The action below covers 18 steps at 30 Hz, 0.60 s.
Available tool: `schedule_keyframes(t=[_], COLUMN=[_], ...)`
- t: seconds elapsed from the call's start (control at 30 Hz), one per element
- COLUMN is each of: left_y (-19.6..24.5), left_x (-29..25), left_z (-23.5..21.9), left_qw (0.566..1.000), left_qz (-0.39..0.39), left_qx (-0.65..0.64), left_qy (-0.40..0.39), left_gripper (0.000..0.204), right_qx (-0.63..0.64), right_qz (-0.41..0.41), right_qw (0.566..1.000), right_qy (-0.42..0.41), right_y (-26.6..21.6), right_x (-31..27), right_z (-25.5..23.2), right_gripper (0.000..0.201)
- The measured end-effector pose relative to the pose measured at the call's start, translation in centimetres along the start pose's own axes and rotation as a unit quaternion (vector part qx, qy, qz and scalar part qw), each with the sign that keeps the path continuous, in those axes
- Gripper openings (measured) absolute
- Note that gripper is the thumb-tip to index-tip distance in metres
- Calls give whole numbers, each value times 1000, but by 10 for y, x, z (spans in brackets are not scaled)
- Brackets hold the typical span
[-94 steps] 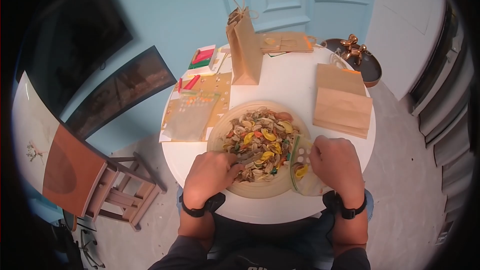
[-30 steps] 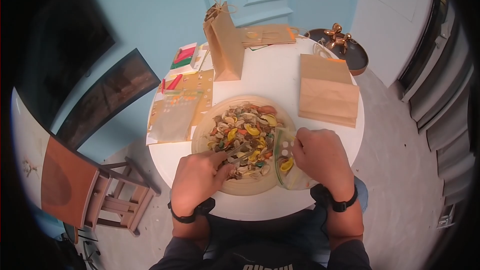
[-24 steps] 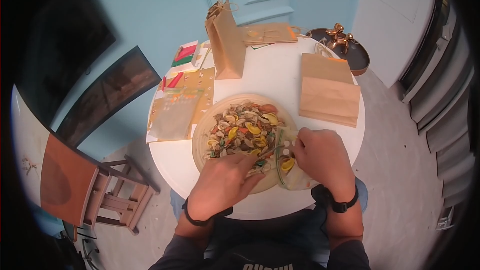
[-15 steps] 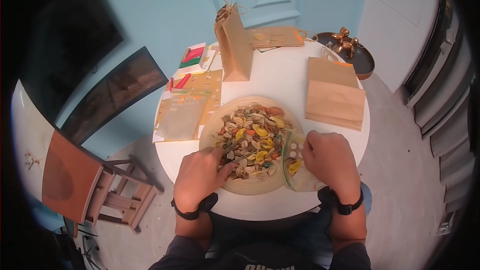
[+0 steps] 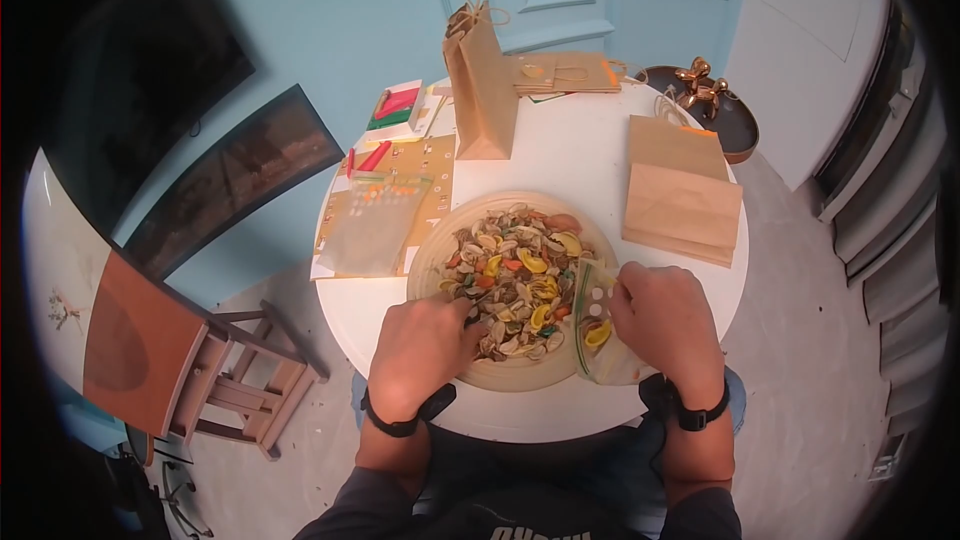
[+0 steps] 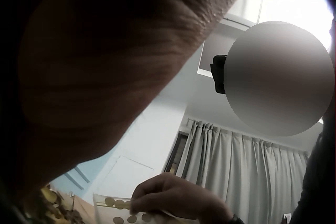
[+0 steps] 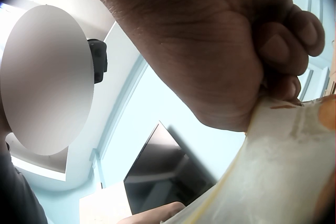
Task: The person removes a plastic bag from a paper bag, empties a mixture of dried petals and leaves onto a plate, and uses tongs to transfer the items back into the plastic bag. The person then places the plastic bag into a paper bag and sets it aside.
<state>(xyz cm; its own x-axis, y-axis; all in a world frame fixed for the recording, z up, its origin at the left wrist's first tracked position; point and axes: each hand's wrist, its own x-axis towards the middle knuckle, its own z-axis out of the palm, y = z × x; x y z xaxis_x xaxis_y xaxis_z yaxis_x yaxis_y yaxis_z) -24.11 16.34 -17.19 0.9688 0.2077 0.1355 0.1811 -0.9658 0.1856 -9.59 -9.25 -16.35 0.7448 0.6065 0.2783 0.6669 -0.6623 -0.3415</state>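
Visibly, right fingers (image 7: 283,50) pinch a bag (image 5: 608,360); with the left hand (image 5: 422,348), fingers hidden, I cannot tell.

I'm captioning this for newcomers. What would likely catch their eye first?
Probably the heap of mixed pieces, flecked yellow and orange, on the round tray at the near side of the table. Next, the tall paper bag standing upright behind it, and the shiny copper-coloured figure beyond the table's far right edge.

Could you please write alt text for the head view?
The right hand has a clear pouch in its grip, at the right edge of a plate of mixed pieces. The left hand is over the plate's near left. Beyond, on a round table, stands a paper bag.
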Motion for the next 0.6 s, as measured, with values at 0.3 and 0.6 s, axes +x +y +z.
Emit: schedule_keyframes(t=[0.3,0.6], left_y=[-4,-10], left_x=[1,-3], left_z=[-1,-14], left_qw=[1000,994], left_qz=[11,-17], left_qx=[2,-68], left_qy=[15,79], left_gripper=[21,14], right_qx=[7,23], right_qz=[-1,-7], right_qw=[1000,1000], right_qy=[8,20], right_y=[0,3], right_x=[-1,-3], right_z=[-3,-2], right_gripper=[22,20])
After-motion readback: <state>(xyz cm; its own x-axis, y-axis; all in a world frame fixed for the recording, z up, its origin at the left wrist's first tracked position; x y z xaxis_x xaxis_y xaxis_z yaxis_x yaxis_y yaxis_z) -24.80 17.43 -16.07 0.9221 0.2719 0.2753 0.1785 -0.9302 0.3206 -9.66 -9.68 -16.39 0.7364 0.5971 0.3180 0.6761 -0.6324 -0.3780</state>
